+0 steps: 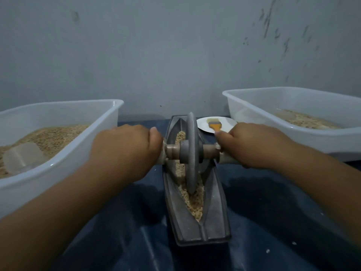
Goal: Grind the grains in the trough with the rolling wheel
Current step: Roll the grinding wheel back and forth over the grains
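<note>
Two pale tubs holding grain flank the long grey trough on the dark tabletop, where the rolling wheel stands upright in the tan grains, its axle handles gripped by the left hand and right hand

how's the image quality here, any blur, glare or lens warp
Head view: dim, bluish light; the grey metal rolling wheel and both hands, left and right, look slightly soft; wide-angle warp bows the translucent plastic tubs at the edges; faint glare on tub rims.
</note>
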Available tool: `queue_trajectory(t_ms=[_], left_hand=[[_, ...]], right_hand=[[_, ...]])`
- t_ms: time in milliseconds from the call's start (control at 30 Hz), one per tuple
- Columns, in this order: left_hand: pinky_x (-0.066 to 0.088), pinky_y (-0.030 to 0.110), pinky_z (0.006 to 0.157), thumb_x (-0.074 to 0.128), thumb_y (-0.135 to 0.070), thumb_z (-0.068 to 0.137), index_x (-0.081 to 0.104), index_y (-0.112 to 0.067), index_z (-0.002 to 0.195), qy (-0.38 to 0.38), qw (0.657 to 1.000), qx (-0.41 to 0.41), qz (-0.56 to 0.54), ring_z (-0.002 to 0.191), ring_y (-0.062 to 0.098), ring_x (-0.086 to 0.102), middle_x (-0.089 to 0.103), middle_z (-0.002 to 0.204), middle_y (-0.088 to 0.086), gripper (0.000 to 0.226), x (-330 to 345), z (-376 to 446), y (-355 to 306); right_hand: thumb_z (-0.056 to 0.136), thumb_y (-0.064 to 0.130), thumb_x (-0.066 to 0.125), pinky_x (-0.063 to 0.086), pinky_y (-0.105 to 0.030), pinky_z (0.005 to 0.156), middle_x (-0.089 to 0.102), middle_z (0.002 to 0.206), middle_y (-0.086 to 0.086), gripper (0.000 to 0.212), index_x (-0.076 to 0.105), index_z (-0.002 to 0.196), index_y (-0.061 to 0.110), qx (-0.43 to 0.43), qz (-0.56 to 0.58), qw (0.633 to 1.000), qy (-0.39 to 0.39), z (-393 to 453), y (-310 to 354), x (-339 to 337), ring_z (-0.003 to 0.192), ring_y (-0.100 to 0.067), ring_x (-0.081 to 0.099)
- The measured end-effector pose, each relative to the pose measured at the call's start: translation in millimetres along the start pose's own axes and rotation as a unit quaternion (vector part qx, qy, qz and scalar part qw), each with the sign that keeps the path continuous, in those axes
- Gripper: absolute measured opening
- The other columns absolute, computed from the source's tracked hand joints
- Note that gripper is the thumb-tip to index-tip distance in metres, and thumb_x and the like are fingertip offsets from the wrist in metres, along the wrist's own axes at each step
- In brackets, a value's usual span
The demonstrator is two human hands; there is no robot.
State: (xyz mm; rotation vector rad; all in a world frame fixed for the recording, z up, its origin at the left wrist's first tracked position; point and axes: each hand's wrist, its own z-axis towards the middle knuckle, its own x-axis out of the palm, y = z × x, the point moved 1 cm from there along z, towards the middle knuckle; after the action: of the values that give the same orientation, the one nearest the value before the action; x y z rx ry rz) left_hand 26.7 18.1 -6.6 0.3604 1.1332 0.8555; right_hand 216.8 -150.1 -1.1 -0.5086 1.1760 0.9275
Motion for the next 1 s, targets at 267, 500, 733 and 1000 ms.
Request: queue_trajectory(t_ms=[267, 500, 733, 1000], left_hand=[[0.036, 0.036, 0.059, 0.047, -0.022, 0.094, 0.035, -0.007, 0.126, 0.069, 0.992, -0.098, -0.040, 0.081, 0.027, 0.055, 0.053, 0.095, 0.009, 0.037, 24, 36, 2], [0.037, 0.036, 0.059, 0.052, -0.021, 0.092, 0.044, -0.008, 0.115, 0.070, 0.992, -0.074, -0.078, 0.074, 0.027, 0.048, 0.045, 0.086, 0.009, 0.028, 17, 46, 7], [0.029, 0.030, 0.045, 0.072, -0.017, 0.072, 0.043, 0.005, 0.116, -0.037, 0.999, -0.009, 0.017, 0.053, 0.033, 0.053, 0.058, 0.073, 0.015, 0.057, 2, 2, 0], [0.038, 0.036, 0.061, 0.048, -0.019, 0.095, 0.043, -0.007, 0.125, 0.082, 0.988, -0.110, -0.069, 0.091, 0.032, 0.059, 0.058, 0.106, 0.012, 0.032, 29, 45, 4]], right_hand=[[0.097, 0.051, 0.025, 0.029, -0.030, 0.054, 0.052, 0.066, -0.004, 0.053, 0.053, 0.066, 0.019, 0.042, -0.045, 0.995, -0.078, 48, 11, 13, 0.059, -0.020, 0.045], [0.097, 0.049, 0.025, 0.033, -0.033, 0.059, 0.056, 0.071, -0.006, 0.052, 0.055, 0.067, 0.018, 0.054, -0.023, 0.997, -0.042, 53, 8, 15, 0.061, -0.020, 0.046], [0.101, 0.045, 0.029, 0.027, -0.029, 0.051, 0.047, 0.061, 0.000, 0.052, 0.047, 0.062, 0.016, 0.022, -0.052, 0.996, -0.075, 1, 1, 11, 0.056, -0.018, 0.042], [0.096, 0.047, 0.025, 0.037, -0.033, 0.060, 0.062, 0.070, -0.007, 0.055, 0.058, 0.063, 0.017, 0.020, -0.042, 0.996, -0.070, 56, 17, 8, 0.061, -0.022, 0.050]])
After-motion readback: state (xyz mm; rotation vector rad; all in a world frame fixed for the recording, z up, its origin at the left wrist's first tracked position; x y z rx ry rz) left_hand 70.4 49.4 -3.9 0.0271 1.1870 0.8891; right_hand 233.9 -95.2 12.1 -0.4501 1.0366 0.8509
